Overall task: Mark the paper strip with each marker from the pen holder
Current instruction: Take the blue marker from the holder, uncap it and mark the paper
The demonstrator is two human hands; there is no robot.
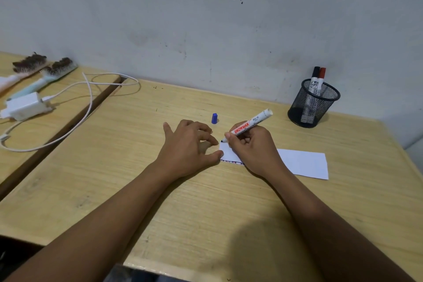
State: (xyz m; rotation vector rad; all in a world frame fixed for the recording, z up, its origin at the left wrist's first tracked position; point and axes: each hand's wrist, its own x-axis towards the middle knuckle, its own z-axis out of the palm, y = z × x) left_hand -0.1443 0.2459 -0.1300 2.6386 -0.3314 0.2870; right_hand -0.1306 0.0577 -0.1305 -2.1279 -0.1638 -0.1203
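the right hand [253, 144] is closed around an uncapped white marker [250, 125], its dark tip touching the far left corner of the paper strip [302, 162], which lies flat toward the right edge of the surface [160, 201]. the left hand [190, 146] holds nothing, fingers spread and curled, fingertips pressing the strip's left end. a blue cap [214, 118] stands just beyond the hands, and the mesh pen holder [312, 104] near the far right corner holds a black marker [314, 79] and a red marker [321, 78].

My right hand [250, 146] covers the middle of the paper strip [304, 162], hiding most marks along its near edge. Mesh blurs the lower bodies of the two markers [317, 82] in the pen holder [313, 107], right of frame.
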